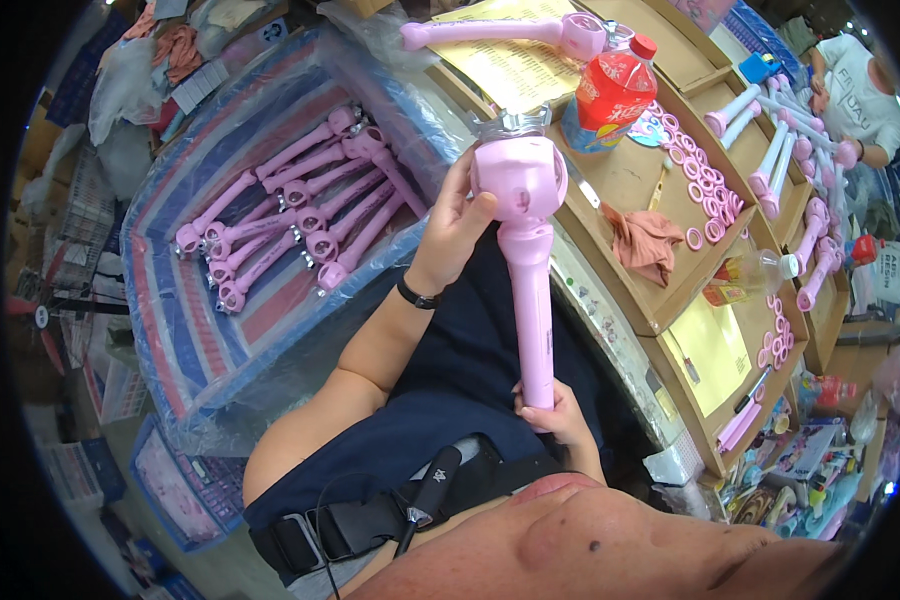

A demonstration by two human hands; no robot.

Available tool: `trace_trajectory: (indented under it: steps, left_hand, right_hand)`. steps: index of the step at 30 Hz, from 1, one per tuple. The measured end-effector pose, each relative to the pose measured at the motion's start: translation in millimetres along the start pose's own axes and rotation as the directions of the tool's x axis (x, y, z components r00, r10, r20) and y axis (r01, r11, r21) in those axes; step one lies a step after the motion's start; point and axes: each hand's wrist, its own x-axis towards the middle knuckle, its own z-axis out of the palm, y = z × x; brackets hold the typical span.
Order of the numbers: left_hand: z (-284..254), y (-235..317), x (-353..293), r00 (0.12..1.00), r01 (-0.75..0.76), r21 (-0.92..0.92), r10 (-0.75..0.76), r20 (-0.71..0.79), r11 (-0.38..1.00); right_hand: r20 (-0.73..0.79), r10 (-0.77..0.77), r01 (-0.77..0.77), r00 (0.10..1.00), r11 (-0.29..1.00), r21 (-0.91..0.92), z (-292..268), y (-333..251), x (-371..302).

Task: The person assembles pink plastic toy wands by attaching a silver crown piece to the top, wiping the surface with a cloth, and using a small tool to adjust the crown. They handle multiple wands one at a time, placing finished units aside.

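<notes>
Pink wand (530, 290) is held in front and left of the red-capped bottle (610, 105), left hand (450, 225) gripping its head, right hand (562, 415) clasping its base. It's being looked over (I'd guess); turning it calls for both grips. Farther left of the bottle, a striped bin (275, 320) holds similar wands (312, 218).

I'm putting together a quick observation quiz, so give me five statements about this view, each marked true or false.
1. The left hand holds a pink wand by its head end. True.
2. The right hand is empty. False: it holds the wand's lower end.
3. More pink wands lie in the striped bin. True.
4. The orange cloth lies in the striped bin. False: it lies in a cardboard tray.
5. Pink rings lie near the cloth. True.
</notes>
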Motion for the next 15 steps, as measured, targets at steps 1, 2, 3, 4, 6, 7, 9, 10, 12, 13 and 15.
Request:
trace_trajectory:
  steps: [1,2,3,4,6,7,9,10,12,13,15]
  left_hand:
    - [0.2,-1.0,0.2,0.999,-0.04,0.062,0.039,0.01,0.997]
    - [-0.3,-2.1,1.3,0.997,-0.074,0.12,0.073,0.018,0.99]
    - [-0.4,-3.3,1.4,0.994,-0.109,0.177,0.106,0.026,0.978]
    - [-1.9,-3.4,1.7,0.995,-0.102,0.18,0.102,0.008,0.978]
    - [-3.5,-3.1,0.0,0.998,-0.067,0.146,0.067,0.002,0.987]
    - [-4.2,-2.4,-1.2,0.998,-0.056,0.118,0.057,-0.002,0.991]
    - [-4.5,-2.0,-3.5,0.999,-0.047,0.094,0.047,0.008,0.994]
    - [-4.6,-1.7,-4.8,0.999,-0.049,0.077,0.048,0.015,0.996]
    - [-4.5,-1.9,-5.6,0.997,-0.06,0.059,0.056,0.057,0.996]
    - [-4.4,-2.3,-5.8,0.995,-0.064,0.046,0.06,0.08,0.997]
    - [-4.9,-3.5,-5.0,0.987,-0.121,0.082,0.111,0.12,0.989]
  right_hand:
    - [-0.028,0.078,-0.079,0.997,0.996,-0.036,-2.1,-1.2,-1.7]
    - [-0.031,0.083,-0.084,0.996,0.995,-0.044,-3.9,-2.1,-2.3]
    - [-0.04,0.093,-0.095,0.995,0.994,-0.062,-5.1,-2.6,-3.0]
    - [-0.037,0.089,-0.091,0.995,0.994,-0.064,-6.4,-2.8,-3.2]
    - [-0.04,0.088,-0.092,0.995,0.991,-0.097,-7.4,-1.4,-2.3]
    - [-0.04,0.091,-0.094,0.995,0.992,-0.079,-7.7,-0.1,-1.3]
    - [-0.036,0.067,-0.069,0.997,0.995,-0.071,-8.8,2.1,1.4]
    - [-0.055,0.098,-0.102,0.994,0.991,-0.089,-8.9,2.8,2.1]
    - [-0.102,0.083,-0.096,0.991,0.988,-0.125,-9.9,1.3,0.4]
    - [-0.134,0.062,-0.084,0.989,0.983,-0.164,-10.6,-1.6,-2.8]
    - [-0.246,-0.027,-0.036,0.969,0.968,-0.248,-9.8,-9.2,-12.3]
